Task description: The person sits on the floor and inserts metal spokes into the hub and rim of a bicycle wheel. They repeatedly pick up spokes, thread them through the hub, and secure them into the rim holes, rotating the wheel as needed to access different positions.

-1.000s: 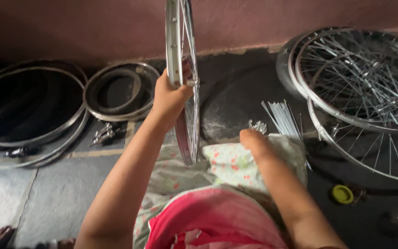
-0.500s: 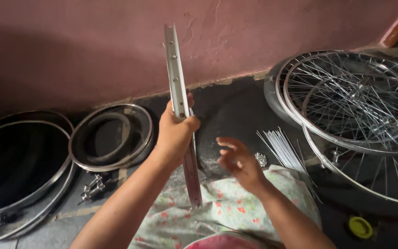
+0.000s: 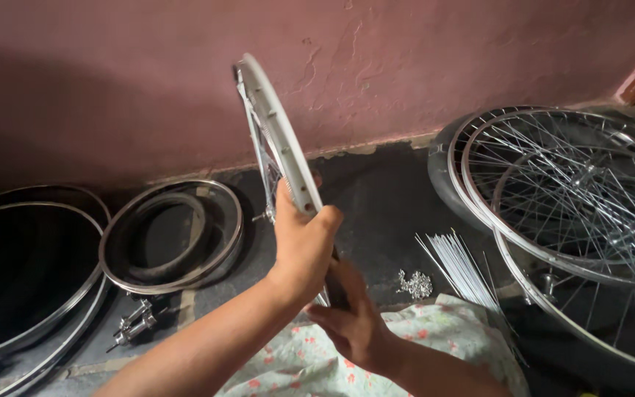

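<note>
Clamped in the left hand point(image 3: 303, 246), a wheel rim point(image 3: 277, 132) stands upright; right hand point(image 3: 354, 320) grips its lower edge.

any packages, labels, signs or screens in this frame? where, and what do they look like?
None in view: no package, label, sign or screen.
Only bare metal parts: the rim gripped by the left hand, with the right hand below it, loose spokes on the floor and spoked wheels at right.

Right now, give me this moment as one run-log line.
left hand: grips rim | right hand: on rim's lower part | rim: upright, tilted | spokes, nipples: on floor
</note>
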The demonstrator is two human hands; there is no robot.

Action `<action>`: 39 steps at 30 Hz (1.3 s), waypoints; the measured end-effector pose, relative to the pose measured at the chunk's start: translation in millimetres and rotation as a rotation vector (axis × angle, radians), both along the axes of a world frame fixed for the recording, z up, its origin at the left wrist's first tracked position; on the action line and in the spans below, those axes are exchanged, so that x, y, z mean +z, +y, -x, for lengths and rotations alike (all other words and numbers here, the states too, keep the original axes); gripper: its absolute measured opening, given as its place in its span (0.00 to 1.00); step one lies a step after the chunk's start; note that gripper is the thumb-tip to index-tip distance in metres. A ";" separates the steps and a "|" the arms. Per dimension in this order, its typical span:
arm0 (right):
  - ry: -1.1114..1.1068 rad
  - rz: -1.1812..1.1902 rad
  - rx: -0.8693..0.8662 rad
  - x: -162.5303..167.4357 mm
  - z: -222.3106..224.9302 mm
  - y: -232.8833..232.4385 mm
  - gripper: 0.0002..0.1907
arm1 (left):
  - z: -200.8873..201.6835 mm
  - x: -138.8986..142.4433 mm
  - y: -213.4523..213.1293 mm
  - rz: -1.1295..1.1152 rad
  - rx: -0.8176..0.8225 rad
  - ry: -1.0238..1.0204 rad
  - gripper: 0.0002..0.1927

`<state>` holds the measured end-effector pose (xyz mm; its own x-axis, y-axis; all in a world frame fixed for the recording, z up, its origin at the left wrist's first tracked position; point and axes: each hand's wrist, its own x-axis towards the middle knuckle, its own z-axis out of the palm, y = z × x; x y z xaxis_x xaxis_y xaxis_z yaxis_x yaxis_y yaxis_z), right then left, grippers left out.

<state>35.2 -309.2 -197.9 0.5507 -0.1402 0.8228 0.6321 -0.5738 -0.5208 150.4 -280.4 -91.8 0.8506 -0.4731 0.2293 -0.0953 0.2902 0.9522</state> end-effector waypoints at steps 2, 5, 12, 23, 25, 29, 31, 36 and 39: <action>-0.038 0.284 -0.148 -1.6 7.6 -11.6 0.12 | -4.5 -0.3 5.7 -0.055 -0.005 -0.052 0.29; -0.050 0.292 -0.251 -4.8 6.5 -15.4 0.15 | -11.5 0.7 12.0 -0.122 -0.009 -0.038 0.31; -0.084 0.299 -0.297 -3.1 5.2 -9.0 0.16 | -6.6 -4.4 8.1 0.016 -0.024 -0.112 0.30; -0.036 0.212 -0.148 -18.3 18.7 4.0 0.14 | 33.3 -37.1 26.0 0.010 -0.008 -0.066 0.25; 0.013 0.144 -0.054 -22.0 21.3 4.8 0.15 | 34.3 -40.1 30.9 0.033 -0.061 -0.053 0.25; -0.103 0.381 -0.214 -19.6 24.2 -3.3 0.14 | 13.0 -46.4 58.8 0.199 -0.345 0.102 0.26; -0.090 0.379 -0.215 -16.1 25.2 -5.4 0.16 | -0.6 -55.0 70.6 0.285 -0.466 0.188 0.27; -0.108 0.388 -0.225 -9.6 24.4 -2.8 0.18 | -28.1 -86.2 56.1 0.328 -0.430 0.148 0.15; -0.106 0.376 -0.231 -7.5 25.3 -0.7 0.18 | -39.3 -94.9 46.8 0.218 -0.347 0.038 0.12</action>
<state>10.0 -309.9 -205.4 0.4500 0.0701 0.8903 0.5035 -0.8432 -0.1881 189.7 -233.5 -186.7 0.6591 -0.6771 0.3273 0.0777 0.4943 0.8658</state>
